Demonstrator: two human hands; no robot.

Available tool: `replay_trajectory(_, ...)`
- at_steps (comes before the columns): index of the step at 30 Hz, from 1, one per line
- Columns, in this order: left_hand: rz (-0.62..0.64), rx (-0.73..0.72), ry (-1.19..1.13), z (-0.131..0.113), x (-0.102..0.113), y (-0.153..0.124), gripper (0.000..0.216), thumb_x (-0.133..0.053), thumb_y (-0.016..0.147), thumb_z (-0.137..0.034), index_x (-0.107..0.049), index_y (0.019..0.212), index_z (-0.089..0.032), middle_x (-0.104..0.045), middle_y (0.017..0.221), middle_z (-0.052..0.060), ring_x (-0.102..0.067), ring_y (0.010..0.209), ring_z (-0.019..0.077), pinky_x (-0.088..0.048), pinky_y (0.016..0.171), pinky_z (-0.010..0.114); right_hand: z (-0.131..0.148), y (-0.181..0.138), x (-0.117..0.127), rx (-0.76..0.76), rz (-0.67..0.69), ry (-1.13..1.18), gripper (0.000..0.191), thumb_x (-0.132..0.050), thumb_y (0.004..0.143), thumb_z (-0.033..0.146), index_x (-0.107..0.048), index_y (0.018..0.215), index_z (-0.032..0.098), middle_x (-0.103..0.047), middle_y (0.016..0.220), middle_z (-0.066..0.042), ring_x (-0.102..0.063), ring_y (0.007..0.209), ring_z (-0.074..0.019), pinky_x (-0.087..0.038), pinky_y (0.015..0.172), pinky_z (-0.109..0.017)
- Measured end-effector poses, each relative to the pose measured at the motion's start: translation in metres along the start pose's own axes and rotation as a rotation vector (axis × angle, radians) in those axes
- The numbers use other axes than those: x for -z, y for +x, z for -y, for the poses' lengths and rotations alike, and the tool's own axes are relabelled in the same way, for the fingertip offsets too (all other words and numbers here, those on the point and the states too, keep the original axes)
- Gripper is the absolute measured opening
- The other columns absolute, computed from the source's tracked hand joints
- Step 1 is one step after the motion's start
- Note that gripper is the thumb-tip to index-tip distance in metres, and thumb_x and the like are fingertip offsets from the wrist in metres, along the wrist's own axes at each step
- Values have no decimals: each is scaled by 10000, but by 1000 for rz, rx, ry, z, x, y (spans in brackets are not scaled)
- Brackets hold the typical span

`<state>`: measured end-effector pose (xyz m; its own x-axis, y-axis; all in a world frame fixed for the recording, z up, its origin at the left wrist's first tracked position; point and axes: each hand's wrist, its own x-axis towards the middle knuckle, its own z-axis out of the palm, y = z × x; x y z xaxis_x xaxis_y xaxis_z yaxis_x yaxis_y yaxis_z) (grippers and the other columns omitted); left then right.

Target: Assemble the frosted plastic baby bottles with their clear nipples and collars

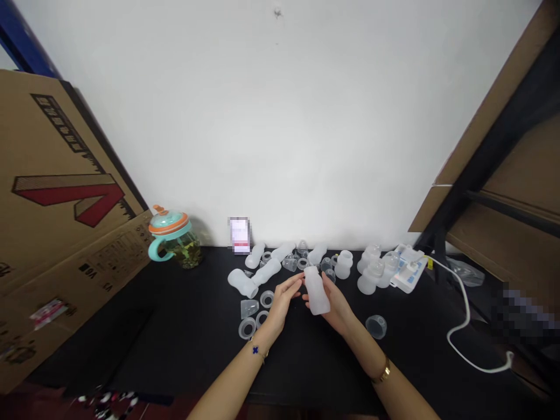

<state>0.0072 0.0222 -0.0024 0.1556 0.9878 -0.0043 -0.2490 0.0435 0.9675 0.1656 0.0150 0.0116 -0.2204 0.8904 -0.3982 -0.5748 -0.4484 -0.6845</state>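
My right hand (336, 306) is closed round a frosted white baby bottle body (317, 291), its neck tilted up and slightly left. My left hand (282, 300) is just left of the bottle, fingers stretched out with the tips near its neck; whether they touch it I cannot tell. Left of that hand lie a clear cap (249, 307) and several pale rings (247, 328). More bottle bodies (242, 283) lie on their sides behind. Several bottles with domed clear tops (371, 277) stand to the right, and another clear cap (376, 326) lies near my right forearm.
A teal-handled glass jug (184, 245) with leaves inside stands at the back left beside a large cardboard box (65, 221). A phone (240, 235) leans on the wall. On the right are a white box (409, 271), a white cable (466, 315) and a dark frame.
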Motion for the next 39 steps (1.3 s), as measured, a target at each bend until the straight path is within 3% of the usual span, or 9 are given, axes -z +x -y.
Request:
replay_trajectory(4, -48, 75, -114, 5, 4, 4, 463, -686, 819, -501, -742, 1151, -183, -672, 1276, 132, -628, 1106, 280, -513, 811, 320, 2, 1, 0, -32, 30, 49, 424, -469, 983, 492, -637, 1189, 162, -762, 1004, -108, -690, 579, -174, -557, 524, -290)
replay_trajectory(9, -52, 97, -163, 6, 4, 5, 423, -693, 818, -486, -754, 1095, -172, -687, 1234, 134, -662, 959, 212, -516, 739, 264, 2, 3, 3, 8, 15, 29, 417, -494, 975, 479, -649, 1142, 129, -767, 951, -120, -681, 555, -172, -557, 502, -287)
replay_trajectory(21, -41, 93, -57, 3, 3, 5, 424, -709, 778, -514, -757, 1013, -164, -714, 1131, 123, -676, 872, 198, -513, 690, 257, 1, 2, 5, 124, -30, -4, 363, -630, 893, 482, -679, 1069, 169, -762, 927, -94, -730, 773, -232, -586, 606, -304)
replay_trajectory(31, -118, -111, 323, 1, 10, 11, 354, -643, 821, -491, -742, 953, -177, -734, 997, 92, -654, 834, 227, -500, 701, 311, 1, 2, 4, 132, -68, 8, 360, -634, 889, 462, -662, 1085, 161, -770, 912, -93, -730, 722, -219, -577, 557, -291)
replay_trajectory(33, -165, -240, 509, 0, 11, 8, 287, -606, 864, -438, -733, 955, -198, -719, 1056, 91, -652, 899, 246, -505, 797, 356, 2, 2, 4, 136, -75, 17, 359, -622, 897, 458, -656, 1092, 158, -772, 905, -97, -730, 710, -219, -574, 544, -290)
replay_trajectory(36, -268, -423, 837, -1, 11, 3, 228, -566, 904, -362, -723, 1007, -233, -664, 1206, 103, -584, 1146, 302, -423, 1007, 441, 2, 2, 3, 150, -83, 28, 363, -613, 902, 457, -645, 1118, 167, -775, 897, -94, -729, 689, -219, -569, 523, -290)
replay_trajectory(39, -367, -481, 1110, 0, 13, 1, 268, -550, 919, -342, -696, 1111, -225, -584, 1345, 157, -470, 1303, 351, -282, 1117, 525, 2, 2, 3, 154, -88, 32, 368, -602, 909, 463, -642, 1127, 168, -777, 923, -95, -713, 632, -201, -561, 500, -284)
